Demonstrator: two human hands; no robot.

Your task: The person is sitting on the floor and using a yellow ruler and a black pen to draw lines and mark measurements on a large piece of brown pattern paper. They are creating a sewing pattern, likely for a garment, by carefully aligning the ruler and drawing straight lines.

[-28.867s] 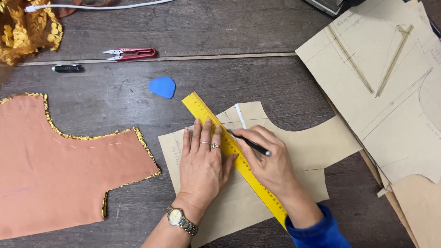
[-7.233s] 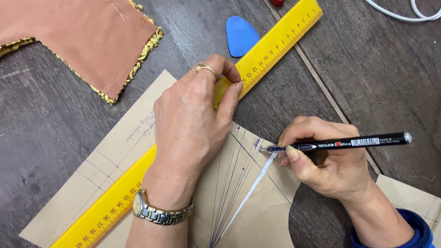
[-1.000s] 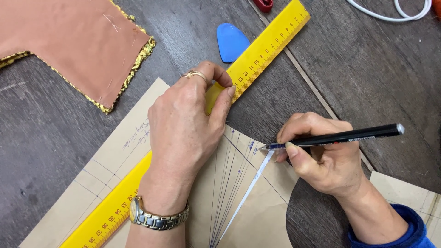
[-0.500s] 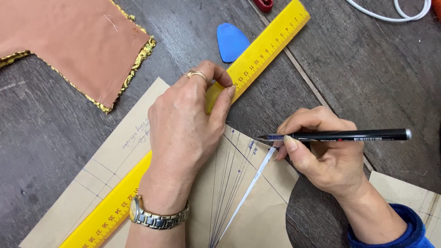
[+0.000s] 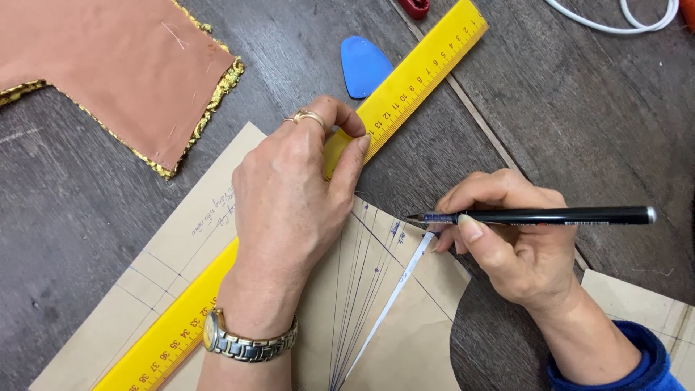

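My left hand, with a ring and a metal wristwatch, presses flat on a long yellow ruler that lies diagonally over a brown paper pattern. My right hand grips a black pen held nearly level, its tip pointing left just above the pattern's upper corner. Several thin pen lines fan out across the paper below the ruler, and a narrow white strip runs down it.
A blue piece of tailor's chalk lies next to the ruler's far end. Salmon fabric with gold sequin trim covers the upper left. A white cord and a red tool sit at the top. Another paper piece lies at lower right.
The pen has tilted from slanted to nearly level and its tip has shifted slightly along the paper's corner. My left hand and the ruler have stayed put.
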